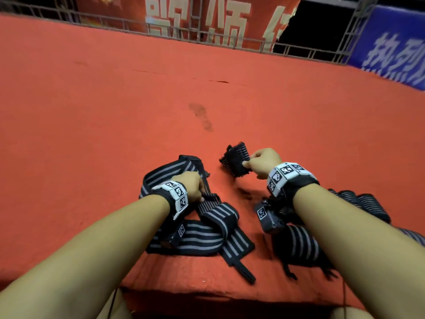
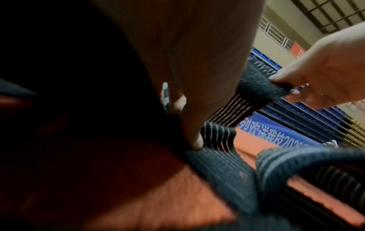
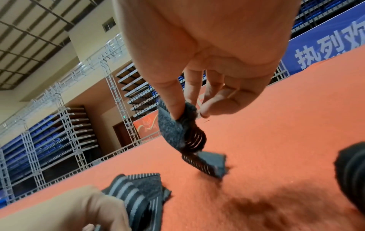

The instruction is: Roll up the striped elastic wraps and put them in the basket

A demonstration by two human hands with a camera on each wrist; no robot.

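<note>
A black wrap with grey stripes [image 1: 202, 236] lies tangled on the red carpet in front of me. My left hand [image 1: 202, 194] grips a stretch of this wrap and holds it down; the left wrist view shows a finger [image 2: 194, 140] pushing into the ribbed cloth [image 2: 217, 157]. My right hand [image 1: 247, 163] pinches the wrap's fuzzy black end [image 1: 235, 161] and holds it up off the carpet. In the right wrist view, thumb and fingers [image 3: 177, 109] clamp that end [image 3: 173, 129], which curls below them. No basket is in view.
A second striped wrap [image 1: 299, 245] lies under my right forearm, and a bunched dark one [image 1: 363, 203] sits further right. The carpet's near edge [image 1: 207, 293] drops off just below the wraps. A metal railing [image 1: 207, 35] and banners close the far side.
</note>
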